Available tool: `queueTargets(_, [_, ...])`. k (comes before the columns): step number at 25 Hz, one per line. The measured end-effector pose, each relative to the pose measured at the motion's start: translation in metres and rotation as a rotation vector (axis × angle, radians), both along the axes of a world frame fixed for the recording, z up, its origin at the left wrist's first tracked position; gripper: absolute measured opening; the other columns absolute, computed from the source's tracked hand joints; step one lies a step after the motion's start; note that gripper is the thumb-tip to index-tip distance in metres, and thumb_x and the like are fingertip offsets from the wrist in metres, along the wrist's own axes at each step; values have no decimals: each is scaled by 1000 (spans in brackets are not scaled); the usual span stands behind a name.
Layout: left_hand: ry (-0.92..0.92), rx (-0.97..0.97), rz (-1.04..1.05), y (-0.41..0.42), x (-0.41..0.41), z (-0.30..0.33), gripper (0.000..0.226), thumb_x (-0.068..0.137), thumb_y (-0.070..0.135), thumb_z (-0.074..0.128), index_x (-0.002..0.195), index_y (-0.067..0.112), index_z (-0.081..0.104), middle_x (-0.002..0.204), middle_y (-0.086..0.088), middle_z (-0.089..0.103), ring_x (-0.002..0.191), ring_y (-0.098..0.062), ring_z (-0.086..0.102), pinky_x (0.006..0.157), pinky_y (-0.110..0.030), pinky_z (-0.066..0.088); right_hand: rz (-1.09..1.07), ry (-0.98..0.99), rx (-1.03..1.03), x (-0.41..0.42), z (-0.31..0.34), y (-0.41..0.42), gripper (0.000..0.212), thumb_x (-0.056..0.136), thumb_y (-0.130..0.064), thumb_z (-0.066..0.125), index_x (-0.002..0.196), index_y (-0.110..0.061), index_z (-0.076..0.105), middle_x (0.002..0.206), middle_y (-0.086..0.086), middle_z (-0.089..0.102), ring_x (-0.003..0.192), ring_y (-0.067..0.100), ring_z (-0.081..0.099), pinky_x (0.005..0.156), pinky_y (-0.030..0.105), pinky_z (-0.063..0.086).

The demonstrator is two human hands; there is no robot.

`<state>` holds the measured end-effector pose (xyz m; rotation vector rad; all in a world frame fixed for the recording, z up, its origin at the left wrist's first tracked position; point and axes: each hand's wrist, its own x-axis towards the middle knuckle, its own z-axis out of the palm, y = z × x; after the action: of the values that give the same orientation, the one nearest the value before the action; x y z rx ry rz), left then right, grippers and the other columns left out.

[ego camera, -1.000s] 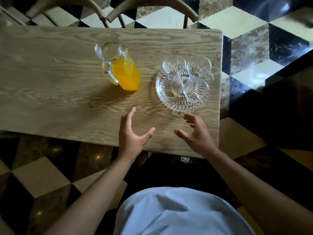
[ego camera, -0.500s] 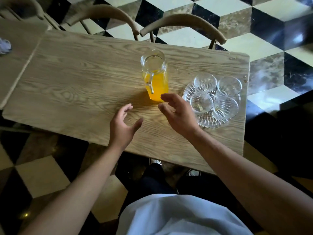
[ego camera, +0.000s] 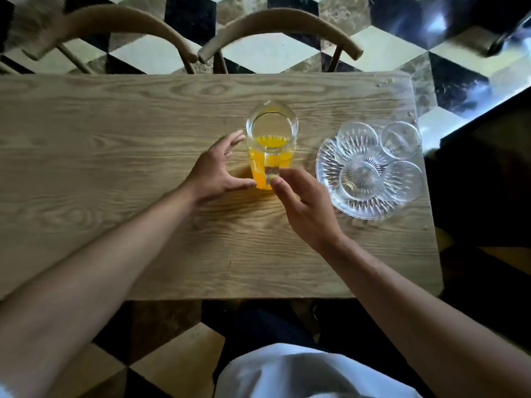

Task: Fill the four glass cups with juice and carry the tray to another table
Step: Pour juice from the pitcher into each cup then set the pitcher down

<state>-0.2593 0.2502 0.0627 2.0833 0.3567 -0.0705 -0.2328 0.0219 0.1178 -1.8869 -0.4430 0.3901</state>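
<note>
A glass jug (ego camera: 271, 145) stands upright near the middle of the wooden table (ego camera: 115, 156), about half full of orange juice, with its spout pointing to the far side and its clear handle turned to the near side. The left hand (ego camera: 214, 170) is at the left side of the jug, fingers spread and nearly straight; the thumb reaches to the base of the jug and seems to touch the glass there, and the fingertips lie close to the upper wall, but it is hard to tell if they touch. The right hand (ego camera: 304, 205) comes from the near right — its fingers are loosely curled and the fingertips are at the lower end of the handle. Whether they already pinch the handle or are only beside it, I cannot tell; nothing is clearly held. To the right of the jug, a little apart from it, a round cut-glass tray (ego camera: 327, 170) sits near the right edge of the table. On the tray stand four glass cups (ego camera: 359, 179), all empty, close together: two on the far side and two on the near side. The far right cup stands at the rim of the tray. Behind the far edge of the table are the curved backs of two wooden chairs (ego camera: 281, 27), and under everything is a floor of black, cream and brown tiles (ego camera: 382, 50).
</note>
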Motion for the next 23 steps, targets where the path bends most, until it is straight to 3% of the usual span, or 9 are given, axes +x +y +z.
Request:
queueTargets(5, [36, -19, -202, 7, 28, -11, 112, 60, 16, 102, 154, 13, 41, 150, 1, 55, 141, -8, 49, 113, -13, 36, -18, 101, 161, -2, -6, 2, 23, 98, -16, 64, 109, 3, 71, 99, 17, 74, 88, 13, 64, 82, 27, 48])
queueTargets(8, [53, 42, -239, 4, 36, -17, 104, 59, 24, 102, 148, 12, 49, 132, 9, 60, 122, -6, 59, 93, 5, 34, -28, 73, 183, -2, -9, 3, 24, 98, -18, 63, 109, 2, 72, 99, 15, 74, 88, 18, 67, 80, 30, 50])
queueTargets(11, [48, 93, -230, 3, 38, -20, 91, 59, 30, 102, 138, 13, 59, 117, 10, 66, 108, -8, 63, 81, 6, 35, -46, 77, 221, -3, -9, 7, 22, 99, -17, 63, 109, -1, 73, 101, 12, 75, 94, 21, 71, 83, 31, 53])
queueTargets(14, [39, 87, -224, 3, 39, -21, 88, 61, 30, 101, 137, 12, 61, 115, 10, 67, 105, -6, 64, 82, 4, 36, -67, 75, 250, -5, -8, 10, 20, 100, -17, 62, 108, -2, 72, 99, 6, 76, 93, 14, 70, 85, 28, 52])
queueTargets(18, [44, 37, -205, 2, 37, -20, 83, 62, 33, 100, 133, 15, 63, 110, 17, 71, 97, 18, 64, 83, 1, 42, -87, 102, 260, -7, -5, 13, 21, 100, -16, 61, 106, 2, 70, 96, 7, 75, 90, 14, 70, 84, 31, 53])
queueTargets(23, [9, 47, -148, -1, 33, -15, 89, 54, 50, 97, 132, 23, 63, 116, 9, 75, 107, 0, 70, 94, -17, 52, -74, 88, 223, -5, 3, 10, 20, 101, -14, 59, 104, 3, 71, 96, 14, 74, 91, 30, 68, 84, 47, 53])
